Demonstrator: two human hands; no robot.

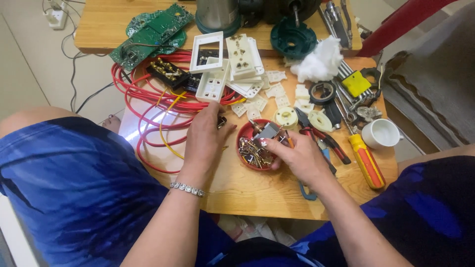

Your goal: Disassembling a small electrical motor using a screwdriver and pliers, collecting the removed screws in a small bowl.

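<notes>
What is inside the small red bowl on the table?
The red bowl holds a heap of small metal screws and contacts. The right hand reaches in and covers the bowl's right part, so what lies under its fingers cannot be seen.

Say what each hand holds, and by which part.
Right hand: fingertips in the red dish of screws; what it pinches cannot be told. Left hand: a small dark part, mostly hidden.

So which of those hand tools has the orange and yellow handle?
The screwdriver, lying near the table's right edge below the white cup. The pliers beside it have red and black handles.
</notes>
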